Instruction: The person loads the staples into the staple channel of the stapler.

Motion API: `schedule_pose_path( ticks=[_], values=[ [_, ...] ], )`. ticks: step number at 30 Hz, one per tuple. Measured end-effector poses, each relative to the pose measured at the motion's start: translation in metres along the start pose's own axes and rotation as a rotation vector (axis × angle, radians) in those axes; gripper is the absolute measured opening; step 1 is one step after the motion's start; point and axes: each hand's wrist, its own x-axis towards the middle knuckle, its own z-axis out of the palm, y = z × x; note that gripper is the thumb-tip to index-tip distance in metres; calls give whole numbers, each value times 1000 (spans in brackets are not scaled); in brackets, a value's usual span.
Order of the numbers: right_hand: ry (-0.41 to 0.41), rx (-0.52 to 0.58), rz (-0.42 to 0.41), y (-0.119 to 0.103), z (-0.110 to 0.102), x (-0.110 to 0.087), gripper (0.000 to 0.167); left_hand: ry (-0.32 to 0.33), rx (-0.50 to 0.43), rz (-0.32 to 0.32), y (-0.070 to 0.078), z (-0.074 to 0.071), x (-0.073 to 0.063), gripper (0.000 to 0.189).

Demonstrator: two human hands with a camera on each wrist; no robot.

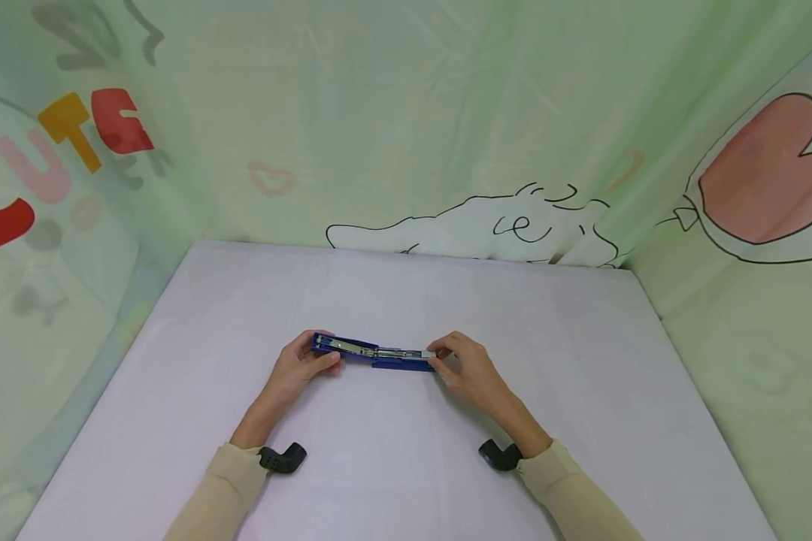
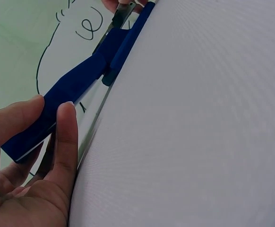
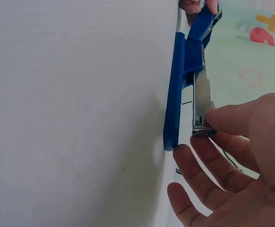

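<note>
A blue stapler lies folded wide open between the two hands, its metal inside facing up. My left hand grips the stapler's top arm near its end, thumb on one side and fingers on the other. At the other end, my right hand pinches the tip of the metal staple channel between thumb and fingers. The blue base runs below the channel, close over the table, with a gap between the two at the tip. Other fingertips of the right hand sit by the base's end.
A white-covered table lies under both hands. Printed green curtains stand at its back and sides. Black wrist devices are worn at both cuffs.
</note>
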Motion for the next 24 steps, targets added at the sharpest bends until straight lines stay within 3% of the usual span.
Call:
schedule_pose_path(
  ticks=[24],
  values=[
    [-3, 0, -2, 1, -1, -2, 16, -2, 13, 21, 0, 0, -2, 47]
  ],
)
